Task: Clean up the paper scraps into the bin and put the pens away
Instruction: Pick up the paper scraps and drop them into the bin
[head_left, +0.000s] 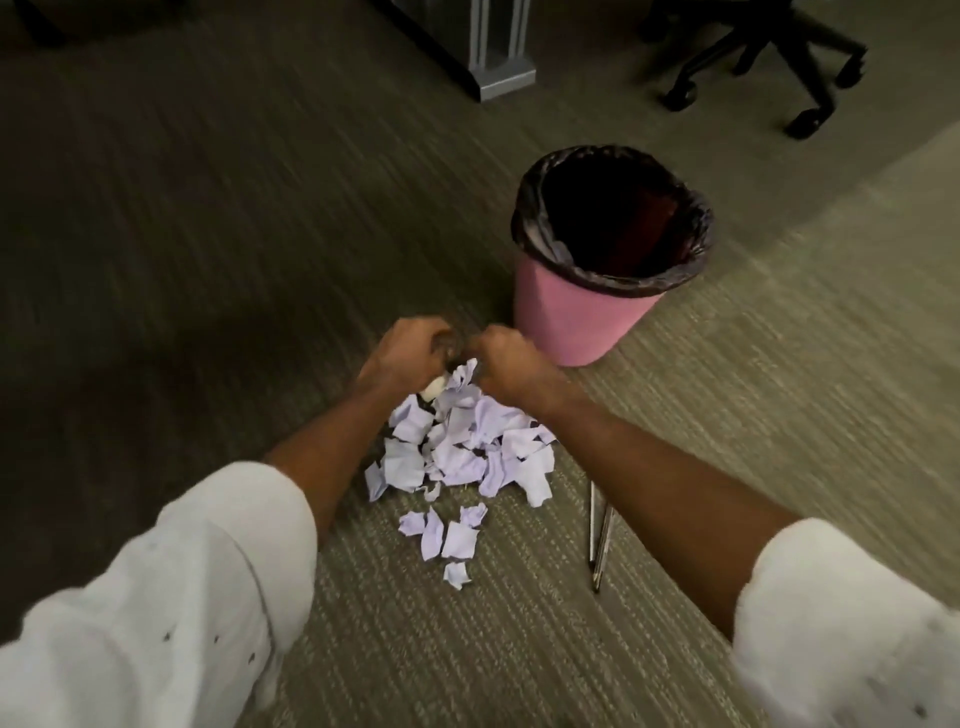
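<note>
Now left hand (402, 351) and right hand (506, 358) curled on far edge of paper scraps (457, 447); rake toward wrists, compress, lift to pink bin (576, 322) beyond fingertips.

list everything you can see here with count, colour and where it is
paper scraps: many, pale lilac-white, heaped on the carpet between the forearms, a few loose ones nearer the camera
bin: one, pink with a dark liner, upright on the carpet beyond and right of the heap
pens: looks like two, dark and thin, lying side by side on the carpet right of the heap, partly under the right forearm
furniture leg: one, grey, top centre
office chair base: one, black with castors, top right
carpet: grey-green ribbed floor throughout
left hand: curled at the far end of the heap, gathering scraps
right hand: curled beside it, also on the scraps
sleeves: two, white, at the bottom corners
</note>
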